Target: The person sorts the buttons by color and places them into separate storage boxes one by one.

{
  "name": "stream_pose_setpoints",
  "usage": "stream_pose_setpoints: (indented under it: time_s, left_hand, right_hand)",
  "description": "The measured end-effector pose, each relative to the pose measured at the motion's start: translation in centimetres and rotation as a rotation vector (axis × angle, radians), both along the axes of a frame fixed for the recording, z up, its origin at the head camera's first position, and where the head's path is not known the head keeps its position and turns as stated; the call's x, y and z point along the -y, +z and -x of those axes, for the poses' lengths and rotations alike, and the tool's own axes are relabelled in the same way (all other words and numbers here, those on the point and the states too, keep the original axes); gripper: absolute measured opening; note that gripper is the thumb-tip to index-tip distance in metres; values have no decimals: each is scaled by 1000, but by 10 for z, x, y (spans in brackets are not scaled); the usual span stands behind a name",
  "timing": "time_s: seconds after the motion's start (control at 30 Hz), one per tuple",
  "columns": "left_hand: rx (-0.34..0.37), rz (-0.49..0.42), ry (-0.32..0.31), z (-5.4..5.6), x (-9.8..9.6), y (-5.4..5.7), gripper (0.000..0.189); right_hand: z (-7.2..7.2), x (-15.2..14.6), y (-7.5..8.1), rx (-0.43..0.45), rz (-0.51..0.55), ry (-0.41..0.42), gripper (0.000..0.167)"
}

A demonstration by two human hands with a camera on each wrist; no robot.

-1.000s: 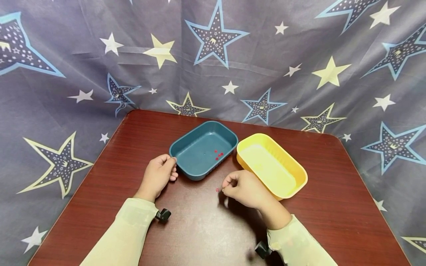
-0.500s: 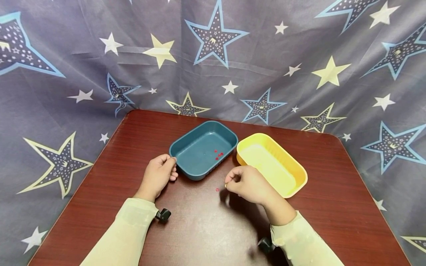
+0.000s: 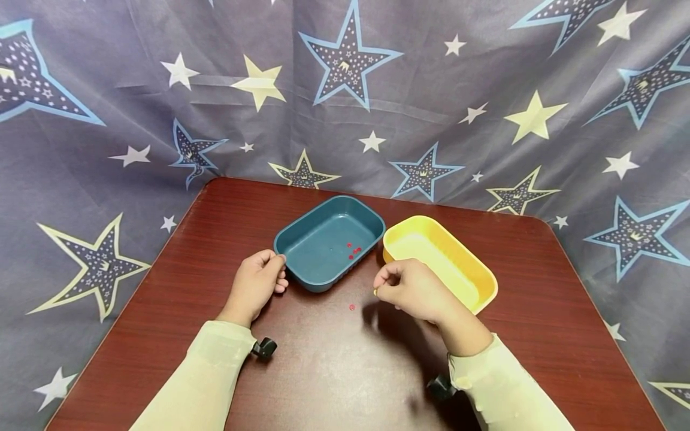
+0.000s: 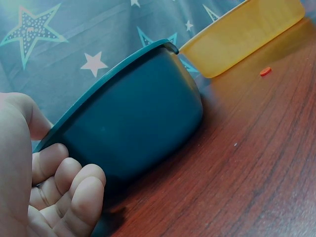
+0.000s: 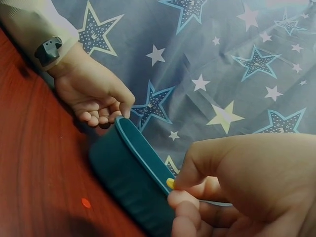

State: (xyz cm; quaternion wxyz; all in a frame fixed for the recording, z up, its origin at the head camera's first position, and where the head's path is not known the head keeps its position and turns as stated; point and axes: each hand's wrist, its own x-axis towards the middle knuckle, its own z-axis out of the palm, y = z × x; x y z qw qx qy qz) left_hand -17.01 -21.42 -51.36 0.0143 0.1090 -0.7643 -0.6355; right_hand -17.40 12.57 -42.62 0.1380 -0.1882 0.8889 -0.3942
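My left hand (image 3: 256, 284) pinches the rim of a dark teal plastic basin (image 3: 318, 242) at its near left corner, with thumb and index finger in the left wrist view. Several small red pieces (image 3: 354, 251) lie inside, toward its right side. Between the thumb and index fingertip of my right hand (image 3: 415, 293) is a tiny yellow piece (image 5: 171, 183), seen best in the right wrist view. That hand hovers above the table, by the near left side of a yellow plastic basin (image 3: 471, 275), partly covering it. One flat red piece (image 3: 352, 307) lies on the table, left of the right hand.
Both basins stand near the middle of a reddish-brown wooden table (image 3: 302, 383), their adjacent ends close together. Behind the table hangs a grey curtain (image 3: 345, 137) with star prints. A small black camera (image 3: 264, 348) sits on the left wrist, another on the right (image 3: 441, 388).
My right hand has moved right and slightly away from me, from beside the red piece on the table, carrying the yellow piece. The left hand and both basins stay in place.
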Motion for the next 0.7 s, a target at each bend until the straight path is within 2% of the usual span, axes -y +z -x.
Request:
stream_pose_setpoints:
  time_s: [0.23, 0.43, 0.7]
  left_hand:
    - [8, 0, -1, -1, 1, 0, 36]
    - [5, 3, -3, 0, 1, 0, 36]
    - [6, -3, -3, 0, 0, 0, 35]
  right_hand:
    - [6, -9, 5, 51, 45, -14, 5]
    - [13, -18, 12, 60, 12, -5, 6]
    - [27, -34, 20, 79, 33, 25, 8]
